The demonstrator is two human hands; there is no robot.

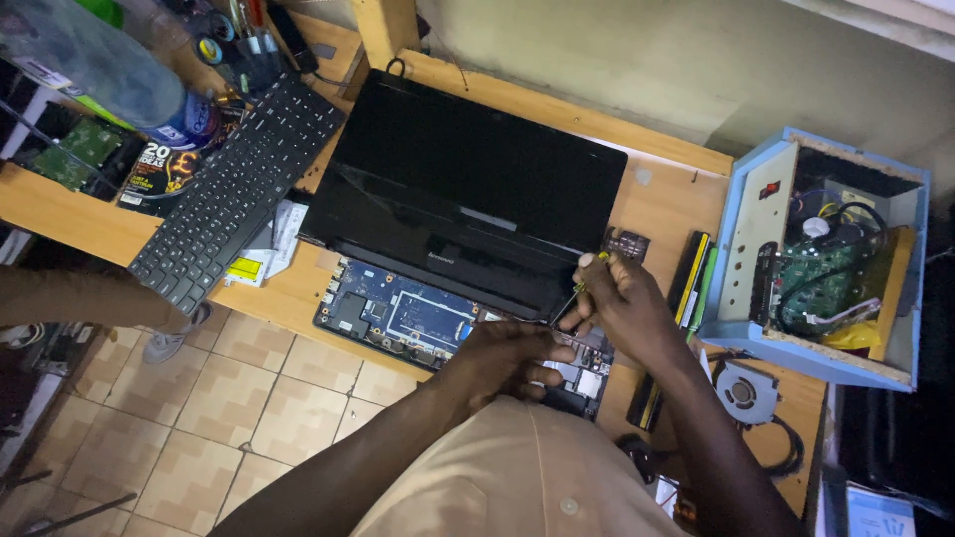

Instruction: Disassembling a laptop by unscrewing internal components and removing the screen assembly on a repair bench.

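Your right hand [622,298] is gripping a small screwdriver [580,288] over the opened laptop [418,308]. Your left hand [507,360] is resting released on its exposed board near the bench's [667,204] front edge. The board is looking fragile, so the frame edges seem safer to hold.

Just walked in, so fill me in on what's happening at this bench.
A person bends over an opened black laptop on a wooden bench. The right hand holds a small yellow-handled screwdriver tip-down at the exposed blue circuit board; the left hand rests on the board's right end. A detached black keyboard lies to the left.
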